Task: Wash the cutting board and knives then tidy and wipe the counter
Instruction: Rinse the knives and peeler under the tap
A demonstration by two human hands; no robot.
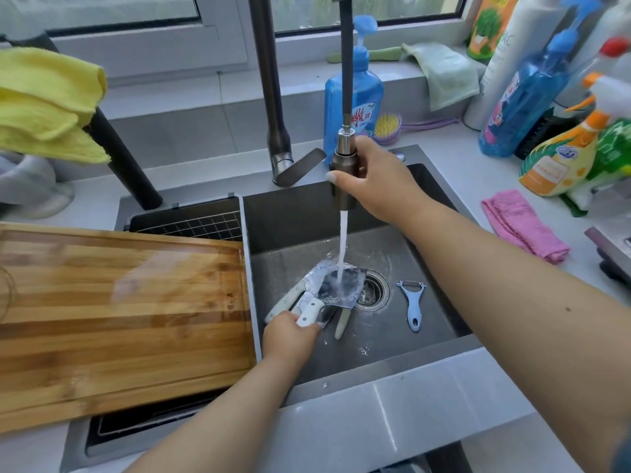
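Observation:
My left hand (pixel 290 334) grips the white handle of a cleaver (pixel 338 288), holding its wide blade flat under the running water in the sink (pixel 426 356). My right hand (pixel 379 180) is closed around the pull-out faucet sprayer head (pixel 343 165), aiming the stream onto the blade. Two more white-handled knives (pixel 283 303) lie under and beside the cleaver, one handle (pixel 342 324) pointing toward me. The wet wooden cutting board (pixel 119 308) rests across the left side of the sink over a wire rack.
A blue peeler (pixel 411 303) lies in the sink right of the drain (pixel 372 291). A pink cloth (pixel 524 225) and spray bottles (pixel 563 158) stand on the right counter. Blue dish soap (pixel 365 97) stands behind the faucet. Yellow cloths (pixel 44 104) hang at the left.

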